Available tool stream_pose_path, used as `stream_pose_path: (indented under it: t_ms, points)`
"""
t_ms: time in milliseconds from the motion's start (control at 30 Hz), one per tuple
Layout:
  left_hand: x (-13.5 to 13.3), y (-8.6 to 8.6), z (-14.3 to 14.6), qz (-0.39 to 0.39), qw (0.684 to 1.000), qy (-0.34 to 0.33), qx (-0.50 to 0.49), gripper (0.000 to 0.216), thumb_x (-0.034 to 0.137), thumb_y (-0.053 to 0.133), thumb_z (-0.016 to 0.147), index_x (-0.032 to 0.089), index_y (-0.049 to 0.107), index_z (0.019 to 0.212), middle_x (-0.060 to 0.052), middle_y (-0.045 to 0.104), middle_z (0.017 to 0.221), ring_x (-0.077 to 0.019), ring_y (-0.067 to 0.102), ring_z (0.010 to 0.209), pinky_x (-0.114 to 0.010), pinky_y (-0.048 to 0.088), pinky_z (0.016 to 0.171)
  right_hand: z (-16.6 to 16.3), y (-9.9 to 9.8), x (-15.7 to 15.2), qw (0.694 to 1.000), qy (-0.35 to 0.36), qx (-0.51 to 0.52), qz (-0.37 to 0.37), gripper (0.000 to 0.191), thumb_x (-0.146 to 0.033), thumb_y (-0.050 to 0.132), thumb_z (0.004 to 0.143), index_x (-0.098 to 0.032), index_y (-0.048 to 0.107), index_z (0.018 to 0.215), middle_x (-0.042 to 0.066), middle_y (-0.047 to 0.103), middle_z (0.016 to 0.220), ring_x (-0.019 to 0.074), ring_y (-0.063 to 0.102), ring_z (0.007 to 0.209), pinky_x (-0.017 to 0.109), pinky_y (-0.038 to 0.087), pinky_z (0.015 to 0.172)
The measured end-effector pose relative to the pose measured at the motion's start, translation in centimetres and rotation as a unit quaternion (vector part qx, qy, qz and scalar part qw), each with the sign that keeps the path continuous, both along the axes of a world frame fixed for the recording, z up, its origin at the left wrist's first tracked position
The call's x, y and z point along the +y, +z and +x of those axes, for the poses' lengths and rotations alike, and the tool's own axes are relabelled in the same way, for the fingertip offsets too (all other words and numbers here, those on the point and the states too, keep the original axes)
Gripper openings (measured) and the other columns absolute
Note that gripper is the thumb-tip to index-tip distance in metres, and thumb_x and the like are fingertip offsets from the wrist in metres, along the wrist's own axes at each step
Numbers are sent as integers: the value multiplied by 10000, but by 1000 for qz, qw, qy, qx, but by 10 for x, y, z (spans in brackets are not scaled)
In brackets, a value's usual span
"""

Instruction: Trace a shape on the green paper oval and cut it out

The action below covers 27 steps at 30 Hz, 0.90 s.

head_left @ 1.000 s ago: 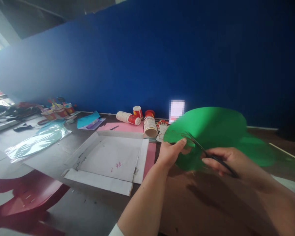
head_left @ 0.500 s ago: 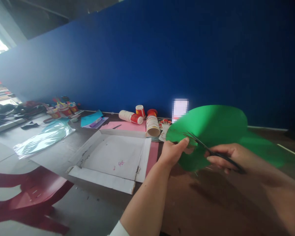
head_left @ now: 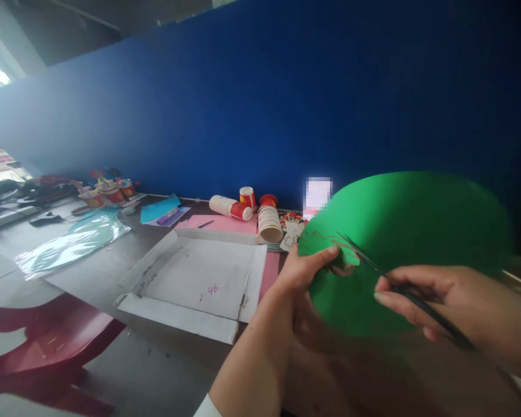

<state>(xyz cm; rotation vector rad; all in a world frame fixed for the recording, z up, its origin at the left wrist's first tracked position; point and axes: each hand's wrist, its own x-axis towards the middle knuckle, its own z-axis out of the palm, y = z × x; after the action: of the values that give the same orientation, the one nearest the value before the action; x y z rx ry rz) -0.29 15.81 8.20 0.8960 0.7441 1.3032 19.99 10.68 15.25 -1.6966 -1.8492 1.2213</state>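
Observation:
My left hand [head_left: 306,272] pinches the left edge of a large green paper sheet [head_left: 408,231] held up over the table. A drawn outline shows near that edge. My right hand [head_left: 455,307] is closed on black scissors [head_left: 399,286], whose blades reach into the paper just right of my left thumb. The far part of the sheet is blurred.
A flattened white cardboard box [head_left: 195,278] lies on pink paper [head_left: 226,223] left of my hands. Behind it stand paper cups [head_left: 270,223] and a tipped white bottle [head_left: 228,207]. A plastic sleeve [head_left: 69,243] and a red chair [head_left: 43,347] are at left. A blue wall [head_left: 286,104] backs the table.
The green sheet has been lifted and swung closer to the camera, now looking larger. My right hand with the scissors has shifted right and down.

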Motion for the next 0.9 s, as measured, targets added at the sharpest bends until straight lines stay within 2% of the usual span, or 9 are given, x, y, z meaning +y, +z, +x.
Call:
stream_pose_path:
  t_ms: [100,267,467,700,900]
  points:
    - [-1,3,0,-1,999,-31,-16,488,466,904,602,136,718,909,-82,743,836,-213,692,748,-341,553,739,0,1,-5,1000,-4,7,-25,431,-631,813,639,-232,712,768,-52,451,592,103,437,515,220,368,486]
    - [8,-6,1,35,999,-31,3,447,420,900,621,145,722,924,-86,745,926,-194,677,769,-344,537,774,3,-7,7,998,-1,30,-50,447,-622,834,611,-215,692,729,-49,476,596,100,461,509,227,398,494]
    - [7,-5,-1,11,998,-44,49,425,441,893,633,135,719,872,-75,718,820,-148,624,653,-297,491,662,6,-16,15,995,16,48,-85,387,-547,846,650,-208,664,699,-43,498,611,90,474,527,199,383,488]
    - [6,2,-3,27,997,-50,44,446,469,906,590,140,703,812,-60,703,756,-146,611,605,-279,465,588,10,-16,22,997,31,-4,-66,463,-644,790,653,-218,752,828,-15,567,607,117,525,517,232,377,503]
    - [8,-3,-4,16,997,-73,31,454,447,910,603,142,718,879,-71,723,820,-167,650,669,-309,511,675,13,-14,25,997,58,-9,-50,500,-692,759,657,-222,758,826,0,606,598,129,526,509,250,390,503]
